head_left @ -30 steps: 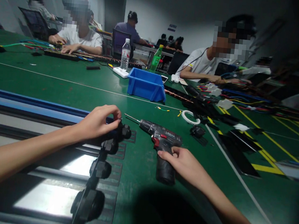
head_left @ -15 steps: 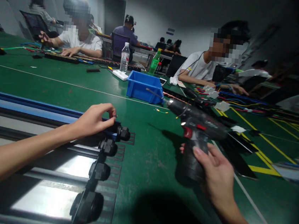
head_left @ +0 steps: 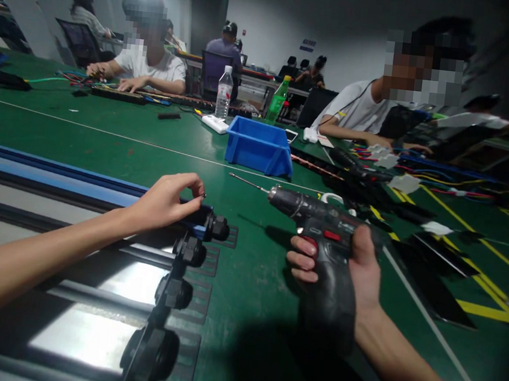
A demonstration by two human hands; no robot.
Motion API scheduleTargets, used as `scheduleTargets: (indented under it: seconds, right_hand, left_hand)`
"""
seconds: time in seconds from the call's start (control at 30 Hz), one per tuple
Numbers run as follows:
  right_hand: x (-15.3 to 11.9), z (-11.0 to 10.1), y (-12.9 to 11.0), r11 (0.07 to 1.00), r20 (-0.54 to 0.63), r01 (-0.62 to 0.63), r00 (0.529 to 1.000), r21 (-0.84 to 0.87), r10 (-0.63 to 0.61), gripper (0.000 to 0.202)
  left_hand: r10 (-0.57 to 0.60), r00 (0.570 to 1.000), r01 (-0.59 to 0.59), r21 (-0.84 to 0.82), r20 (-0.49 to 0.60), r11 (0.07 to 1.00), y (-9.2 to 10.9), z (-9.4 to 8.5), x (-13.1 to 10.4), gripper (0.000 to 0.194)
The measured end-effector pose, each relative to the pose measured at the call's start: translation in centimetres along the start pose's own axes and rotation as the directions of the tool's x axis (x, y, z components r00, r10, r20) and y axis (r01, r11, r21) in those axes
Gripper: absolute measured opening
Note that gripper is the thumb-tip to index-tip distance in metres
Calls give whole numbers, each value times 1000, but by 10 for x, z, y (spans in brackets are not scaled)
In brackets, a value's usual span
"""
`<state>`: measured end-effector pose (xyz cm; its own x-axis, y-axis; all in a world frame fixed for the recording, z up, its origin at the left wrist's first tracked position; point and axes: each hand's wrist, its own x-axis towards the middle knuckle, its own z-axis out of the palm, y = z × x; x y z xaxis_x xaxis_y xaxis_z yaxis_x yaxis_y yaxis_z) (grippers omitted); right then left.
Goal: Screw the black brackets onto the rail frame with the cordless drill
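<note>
My right hand (head_left: 315, 263) is wrapped round the grip of a black cordless drill (head_left: 328, 222), fingers near its red trigger. The drill's long thin bit (head_left: 248, 182) points left, towards my left hand (head_left: 176, 197). Thumb and forefinger of that hand pinch a small dark screw (head_left: 204, 195), mostly hidden by the fingertips. It is held above the end of the farthest of several long metal bars with blue and black edges (head_left: 77, 184). Black cable glands (head_left: 218, 227) and flat slotted black tabs (head_left: 195, 302) stick out from the bar ends.
A blue parts bin (head_left: 259, 148) stands ahead on the green table (head_left: 119, 131), near a clear water bottle (head_left: 223, 93) and a green bottle (head_left: 277, 99). Wires and black strips (head_left: 436, 276) lie to the right. Two people in white shirts work across the table.
The drill has come left and levelled, its bit closer to my left hand. My right fingers now wrap the grip by the trigger. The left hand keeps its pinch; the view has shifted slightly.
</note>
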<state>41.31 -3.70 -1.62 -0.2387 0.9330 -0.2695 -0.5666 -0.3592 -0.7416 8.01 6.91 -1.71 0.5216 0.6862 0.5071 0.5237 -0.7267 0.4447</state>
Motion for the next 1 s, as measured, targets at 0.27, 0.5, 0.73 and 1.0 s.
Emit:
scheduleTargets:
  seconds: [0.27, 0.5, 0.73, 1.0]
  right_hand:
    - [24, -32, 21, 985, 74, -163, 985, 60, 158, 66]
    - [25, -30, 21, 991, -26, -95, 995, -99, 93, 75]
    - [22, -31, 13, 960, 98, -203, 970, -193, 224, 68]
    - [20, -30, 15, 959, 140, -156, 971, -238, 192, 63]
  left_hand:
    - [-31, 999, 29, 55, 43, 998, 1, 0, 0, 6]
    - [-47, 995, 40, 80, 87, 996, 2, 0, 1, 6]
    - [-59, 989, 47, 88, 137, 995, 2, 0, 2, 7]
    - [-49, 985, 34, 94, 165, 995, 6, -1, 2, 13]
